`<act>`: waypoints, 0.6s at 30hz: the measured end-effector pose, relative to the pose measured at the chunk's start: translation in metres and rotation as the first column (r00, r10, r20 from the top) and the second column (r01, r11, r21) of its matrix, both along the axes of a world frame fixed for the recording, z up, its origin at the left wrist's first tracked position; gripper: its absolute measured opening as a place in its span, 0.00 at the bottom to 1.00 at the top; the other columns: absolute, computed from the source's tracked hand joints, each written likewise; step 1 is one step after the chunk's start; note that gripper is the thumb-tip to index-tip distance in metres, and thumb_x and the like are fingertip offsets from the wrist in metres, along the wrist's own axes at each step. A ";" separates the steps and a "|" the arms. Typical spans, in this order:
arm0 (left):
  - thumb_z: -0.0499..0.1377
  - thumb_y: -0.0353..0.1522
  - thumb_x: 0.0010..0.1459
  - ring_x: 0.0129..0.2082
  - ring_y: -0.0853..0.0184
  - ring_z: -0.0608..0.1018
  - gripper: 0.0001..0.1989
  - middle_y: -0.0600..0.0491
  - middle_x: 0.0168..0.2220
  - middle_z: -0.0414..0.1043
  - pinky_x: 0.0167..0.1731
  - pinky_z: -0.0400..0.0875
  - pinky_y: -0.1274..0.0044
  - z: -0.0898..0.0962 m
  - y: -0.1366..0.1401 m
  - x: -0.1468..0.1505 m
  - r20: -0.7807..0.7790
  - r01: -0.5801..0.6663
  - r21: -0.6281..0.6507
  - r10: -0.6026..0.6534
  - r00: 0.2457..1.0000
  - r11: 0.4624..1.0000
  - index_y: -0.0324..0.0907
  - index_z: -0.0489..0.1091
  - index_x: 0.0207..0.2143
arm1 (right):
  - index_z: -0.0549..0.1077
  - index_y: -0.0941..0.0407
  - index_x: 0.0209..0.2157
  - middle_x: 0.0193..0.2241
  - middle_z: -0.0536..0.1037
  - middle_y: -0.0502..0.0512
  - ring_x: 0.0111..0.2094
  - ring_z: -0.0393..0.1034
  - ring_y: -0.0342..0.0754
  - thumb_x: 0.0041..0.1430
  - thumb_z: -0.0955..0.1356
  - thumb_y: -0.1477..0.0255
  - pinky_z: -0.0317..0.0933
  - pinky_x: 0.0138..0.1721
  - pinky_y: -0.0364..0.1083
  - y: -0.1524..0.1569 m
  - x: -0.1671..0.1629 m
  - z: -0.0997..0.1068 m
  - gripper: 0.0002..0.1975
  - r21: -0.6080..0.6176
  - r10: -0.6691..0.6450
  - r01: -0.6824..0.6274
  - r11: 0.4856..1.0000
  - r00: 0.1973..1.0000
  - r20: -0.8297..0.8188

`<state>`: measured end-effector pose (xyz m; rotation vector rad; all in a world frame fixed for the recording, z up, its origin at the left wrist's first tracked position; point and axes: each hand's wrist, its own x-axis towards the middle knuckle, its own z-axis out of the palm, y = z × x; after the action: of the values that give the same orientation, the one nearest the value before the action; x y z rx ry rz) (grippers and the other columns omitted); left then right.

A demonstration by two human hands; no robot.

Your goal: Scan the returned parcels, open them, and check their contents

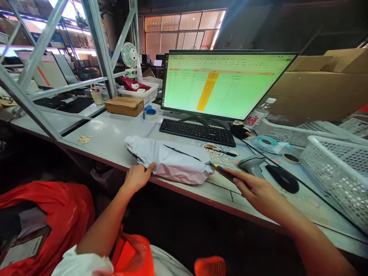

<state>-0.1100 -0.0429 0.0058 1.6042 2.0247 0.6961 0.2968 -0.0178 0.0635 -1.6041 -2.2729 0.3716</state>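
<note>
A white plastic mailing bag (pixel 178 157) with something bulky inside lies at the front edge of the desk. A long dark slit runs across its top. My left hand (pixel 137 177) is closed on the bag's near left edge, thumb on top and fingers partly hidden. In my right hand (pixel 255 189) is a utility knife (pixel 222 170) with a yellow and dark handle. Its tip points left and meets the bag's right end; the blade itself is hard to make out. A black pen (pixel 221 151) lies just behind the bag.
Behind the bag stand a black keyboard (pixel 197 132) and a lit monitor (pixel 224 86). To the right are a mouse (pixel 282 179), tape rolls (pixel 267 142) and white plastic baskets (pixel 336 165). A cardboard box (pixel 124 106) sits back left. An open red bag (pixel 71 199) is below left.
</note>
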 end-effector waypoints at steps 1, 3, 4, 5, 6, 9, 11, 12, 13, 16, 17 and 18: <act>0.47 0.57 0.66 0.29 0.56 0.81 0.34 0.44 0.21 0.75 0.35 0.70 0.72 0.009 -0.015 -0.003 0.063 0.163 -0.085 -0.158 0.985 0.983 0.41 0.73 0.21 | 0.74 0.52 0.62 0.43 0.82 0.60 0.39 0.78 0.57 0.65 0.60 0.58 0.73 0.44 0.58 0.005 0.004 -0.007 0.28 0.004 -0.046 0.046 0.999 0.998 -0.043; 0.47 0.56 0.67 0.23 0.64 0.77 0.34 0.50 0.20 0.75 0.30 0.68 0.76 0.031 -0.039 -0.008 0.307 0.520 -0.132 -0.464 0.831 0.844 0.40 0.76 0.26 | 0.72 0.55 0.63 0.29 0.80 0.57 0.26 0.73 0.52 0.64 0.62 0.54 0.71 0.31 0.53 0.015 0.010 -0.020 0.31 -0.056 -0.130 0.122 0.991 0.976 -0.176; 0.48 0.55 0.67 0.23 0.67 0.76 0.32 0.51 0.22 0.76 0.29 0.67 0.78 0.043 -0.045 -0.007 0.402 0.643 -0.079 -0.566 0.720 0.762 0.40 0.77 0.31 | 0.71 0.56 0.64 0.25 0.77 0.55 0.22 0.70 0.50 0.64 0.63 0.53 0.68 0.26 0.50 0.021 0.012 -0.025 0.33 -0.101 -0.162 0.139 0.985 0.949 -0.271; 0.49 0.53 0.68 0.25 0.68 0.76 0.29 0.52 0.26 0.78 0.29 0.67 0.79 0.053 -0.045 -0.003 0.439 0.703 0.001 -0.632 0.638 0.711 0.39 0.78 0.35 | 0.69 0.57 0.65 0.24 0.75 0.53 0.21 0.68 0.49 0.63 0.64 0.52 0.66 0.23 0.48 0.027 0.013 -0.030 0.34 -0.136 -0.181 0.139 0.981 0.906 -0.383; 0.50 0.51 0.69 0.27 0.68 0.77 0.27 0.52 0.29 0.79 0.31 0.69 0.79 0.061 -0.040 0.004 0.417 0.708 0.088 -0.671 0.613 0.701 0.40 0.78 0.39 | 0.68 0.57 0.65 0.23 0.75 0.53 0.20 0.67 0.48 0.63 0.65 0.51 0.64 0.22 0.47 0.034 0.014 -0.034 0.35 -0.148 -0.189 0.131 0.980 0.847 -0.497; 0.52 0.43 0.70 0.41 0.63 0.78 0.18 0.50 0.41 0.80 0.45 0.71 0.73 0.067 0.001 0.037 0.110 0.541 0.296 -0.591 0.800 0.787 0.40 0.77 0.43 | 0.65 0.56 0.67 0.26 0.76 0.53 0.22 0.67 0.46 0.65 0.64 0.52 0.65 0.24 0.46 0.053 0.013 -0.046 0.35 -0.023 -0.177 0.209 0.978 0.757 -0.630; 0.57 0.39 0.68 0.51 0.57 0.75 0.16 0.46 0.50 0.78 0.54 0.68 0.67 0.056 0.033 0.060 -0.145 0.519 0.303 -0.500 0.854 0.799 0.38 0.75 0.50 | 0.68 0.55 0.65 0.32 0.78 0.56 0.27 0.70 0.48 0.66 0.62 0.57 0.69 0.31 0.48 0.063 0.011 -0.056 0.30 0.152 -0.196 0.295 0.943 0.865 -0.463; 0.58 0.39 0.67 0.55 0.54 0.73 0.18 0.44 0.54 0.76 0.57 0.66 0.64 0.048 0.046 0.068 -0.247 0.527 0.285 -0.469 0.848 0.801 0.38 0.74 0.54 | 0.71 0.55 0.63 0.37 0.78 0.59 0.31 0.72 0.50 0.66 0.62 0.60 0.71 0.36 0.51 0.065 0.010 -0.062 0.28 0.223 -0.214 0.299 0.928 0.916 -0.338; 0.59 0.40 0.67 0.58 0.52 0.70 0.21 0.43 0.58 0.73 0.60 0.64 0.62 0.041 0.056 0.074 -0.326 0.533 0.267 -0.445 0.834 0.803 0.37 0.72 0.57 | 0.73 0.55 0.61 0.41 0.78 0.63 0.36 0.73 0.53 0.65 0.62 0.62 0.70 0.42 0.54 0.067 0.009 -0.067 0.27 0.268 -0.233 0.283 0.921 0.951 -0.205; 0.57 0.44 0.68 0.64 0.50 0.65 0.27 0.43 0.64 0.66 0.63 0.61 0.58 0.025 0.070 0.080 -0.422 0.534 0.255 -0.404 0.812 0.806 0.40 0.66 0.64 | 0.76 0.58 0.58 0.47 0.76 0.70 0.45 0.72 0.61 0.65 0.61 0.66 0.67 0.49 0.61 0.065 0.006 -0.080 0.25 0.267 -0.266 0.227 0.937 0.957 0.120; 0.56 0.44 0.68 0.64 0.50 0.64 0.27 0.44 0.64 0.65 0.63 0.61 0.58 0.023 0.070 0.079 -0.435 0.537 0.255 -0.400 0.807 0.804 0.40 0.66 0.64 | 0.76 0.59 0.59 0.47 0.76 0.71 0.45 0.72 0.62 0.65 0.61 0.67 0.67 0.49 0.61 0.065 0.005 -0.081 0.25 0.269 -0.272 0.215 0.939 0.941 0.199; 0.56 0.43 0.69 0.63 0.50 0.65 0.25 0.44 0.63 0.67 0.62 0.62 0.59 0.023 0.069 0.078 -0.449 0.543 0.252 -0.400 0.799 0.801 0.41 0.68 0.62 | 0.76 0.60 0.58 0.47 0.76 0.71 0.46 0.72 0.63 0.65 0.61 0.67 0.67 0.49 0.62 0.065 0.003 -0.079 0.25 0.289 -0.271 0.200 0.936 0.934 0.231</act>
<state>-0.0316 0.0256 0.0290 2.5303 1.6443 0.6288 0.2999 0.0472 -0.0152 -1.8485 -2.1601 -0.2128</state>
